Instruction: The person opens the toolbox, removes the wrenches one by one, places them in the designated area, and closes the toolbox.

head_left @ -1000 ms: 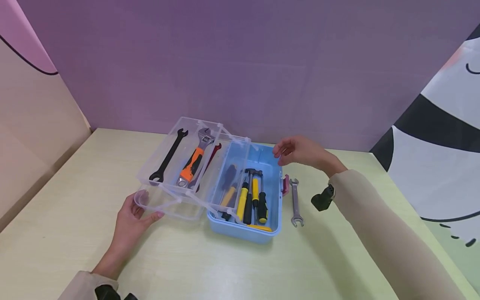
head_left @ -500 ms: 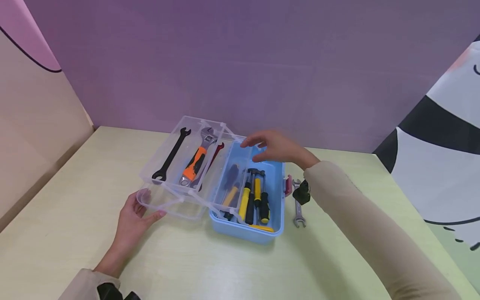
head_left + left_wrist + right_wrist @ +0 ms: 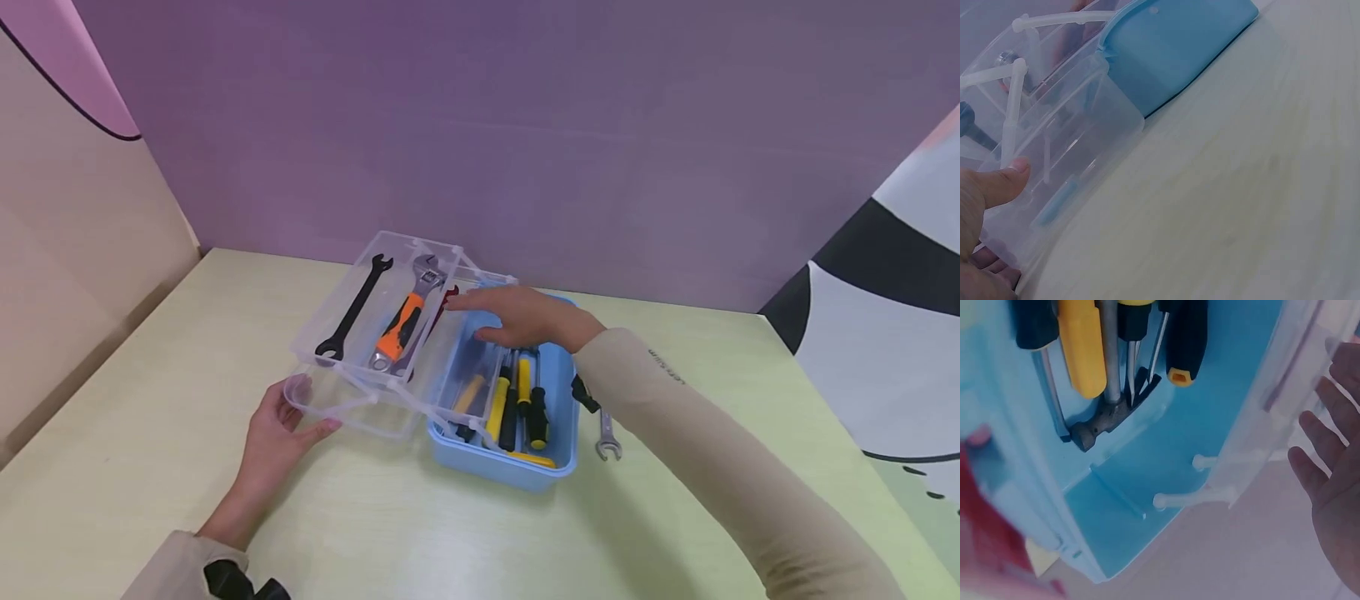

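My left hand (image 3: pixel 273 437) grips the clear lid (image 3: pixel 315 404) at its rounded end, thumb on top. The lid folds out left from the blue toolbox (image 3: pixel 498 475). In its clear tray (image 3: pixel 307 337) lie a black wrench (image 3: pixel 354 310) and an orange-handled adjustable wrench (image 3: pixel 403 325). A red tool (image 3: pixel 453 292) lies beside them, partly covered. Over the inner tray, my right hand (image 3: pixel 528 317) reaches left with fingers extended, fingertips right at the red tool in the head view. The right wrist view shows it beside the tray wall (image 3: pixel 1266 425), holding nothing.
Inside the box are a claw hammer (image 3: pixel 1100 422), a yellow-handled tool (image 3: pixel 498 408) and several screwdrivers, one black-handled (image 3: pixel 537 421). A silver open-end wrench (image 3: pixel 608 442) lies on the table right of the box, partly behind the right sleeve. A purple wall (image 3: pixel 480 150) stands behind.
My right hand has moved left from the box's right edge to above the inner tray, fingers straightening. The left hand keeps its hold on the lid. The head view has shifted slightly.
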{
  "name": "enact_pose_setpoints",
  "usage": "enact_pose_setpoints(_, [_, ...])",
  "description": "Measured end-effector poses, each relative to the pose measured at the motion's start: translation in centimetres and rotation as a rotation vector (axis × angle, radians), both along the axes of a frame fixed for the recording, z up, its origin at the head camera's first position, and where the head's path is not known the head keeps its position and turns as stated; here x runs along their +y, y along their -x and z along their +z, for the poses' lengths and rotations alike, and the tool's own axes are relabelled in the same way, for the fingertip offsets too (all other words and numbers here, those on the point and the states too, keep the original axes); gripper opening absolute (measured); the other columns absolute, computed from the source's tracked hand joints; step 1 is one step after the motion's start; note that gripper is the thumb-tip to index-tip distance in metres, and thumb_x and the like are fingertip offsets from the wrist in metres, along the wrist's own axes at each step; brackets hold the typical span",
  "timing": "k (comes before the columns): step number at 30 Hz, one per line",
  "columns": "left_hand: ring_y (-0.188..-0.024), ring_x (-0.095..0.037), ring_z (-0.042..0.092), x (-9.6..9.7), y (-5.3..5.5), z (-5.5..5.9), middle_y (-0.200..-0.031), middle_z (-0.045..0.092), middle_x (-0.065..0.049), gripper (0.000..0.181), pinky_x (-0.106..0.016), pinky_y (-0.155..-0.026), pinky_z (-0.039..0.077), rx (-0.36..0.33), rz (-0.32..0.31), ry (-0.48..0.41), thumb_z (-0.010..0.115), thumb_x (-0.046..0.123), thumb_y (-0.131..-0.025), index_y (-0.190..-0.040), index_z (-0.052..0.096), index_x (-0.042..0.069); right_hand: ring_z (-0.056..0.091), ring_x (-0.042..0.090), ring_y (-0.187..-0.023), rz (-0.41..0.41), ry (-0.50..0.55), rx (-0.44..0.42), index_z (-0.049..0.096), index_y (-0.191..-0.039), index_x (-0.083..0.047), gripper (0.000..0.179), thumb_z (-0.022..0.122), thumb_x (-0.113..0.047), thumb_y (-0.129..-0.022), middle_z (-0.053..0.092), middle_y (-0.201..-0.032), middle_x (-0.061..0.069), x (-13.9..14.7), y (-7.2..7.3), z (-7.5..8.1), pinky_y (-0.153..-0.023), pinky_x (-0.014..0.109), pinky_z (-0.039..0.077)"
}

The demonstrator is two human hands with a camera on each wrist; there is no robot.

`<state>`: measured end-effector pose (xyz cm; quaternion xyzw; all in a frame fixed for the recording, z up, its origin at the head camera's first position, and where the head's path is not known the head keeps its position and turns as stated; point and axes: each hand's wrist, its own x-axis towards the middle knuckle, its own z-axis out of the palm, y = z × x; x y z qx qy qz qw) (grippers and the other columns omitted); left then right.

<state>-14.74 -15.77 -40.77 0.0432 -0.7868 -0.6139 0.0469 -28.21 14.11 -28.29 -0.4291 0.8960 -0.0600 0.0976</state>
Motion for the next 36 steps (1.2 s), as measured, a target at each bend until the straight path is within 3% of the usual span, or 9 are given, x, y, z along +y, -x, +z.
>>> enact_pose_setpoints(4, [-0.141, -0.038, 0.03, 0.1, -0.1, 0.0, -0.148, 0.033, -0.028, 0.076, -0.04, -0.118, 0.029, -0.008, -0.008, 0.011, 0.072, -0.001, -0.081, -0.14, 0.026, -0.009, 0.023, 0.026, -0.146, 0.018, -0.062, -0.023, 0.034, -0.149, -0.018, 0.06, 0.058, -0.018, -0.094, 0.03, -0.156, 0.002, -0.6, 0.0, -0.4, -0.121, 0.049, 0.025])
enact_pose_setpoints(11, [-0.141, -0.037, 0.029, 0.1, -0.1, 0.0, -0.149, 0.032, -0.027, 0.076, -0.041, -0.117, 0.029, -0.017, -0.015, 0.033, 0.072, 0.001, -0.081, -0.141, 0.026, -0.008, 0.012, 0.024, -0.149, -0.005, -0.149, -0.033, 0.028, -0.151, -0.018, 0.064, 0.057, -0.02, -0.094, 0.022, -0.159, 0.003, -1.5, -0.1, -0.7, -0.124, 0.051, 0.014])
enact_pose_setpoints(24, [-0.141, -0.037, 0.03, 0.4, -0.1, -0.1, -0.149, 0.033, -0.027, 0.076, -0.042, -0.118, 0.028, -0.024, -0.012, 0.04, 0.073, 0.001, -0.081, -0.141, 0.026, -0.008, 0.011, 0.022, -0.149, -0.009, -0.219, -0.058, 0.03, -0.15, -0.018, 0.064, 0.049, -0.012, -0.089, 0.02, -0.159, 0.003, -2.4, -0.4, -0.8, -0.125, 0.044, 0.013])
enact_pose_setpoints(36, [-0.141, -0.038, 0.03, 0.3, 0.1, 0.0, -0.149, 0.032, -0.028, 0.076, -0.042, -0.118, 0.028, -0.009, -0.022, 0.04, 0.073, 0.001, -0.082, -0.14, 0.026, -0.009, 0.022, 0.026, -0.146, 0.05, -0.195, -0.012, 0.043, -0.144, -0.018, 0.061, 0.055, -0.003, -0.087, 0.037, -0.153, 0.002, -1.7, -0.3, -0.5, -0.124, 0.048, 0.017])
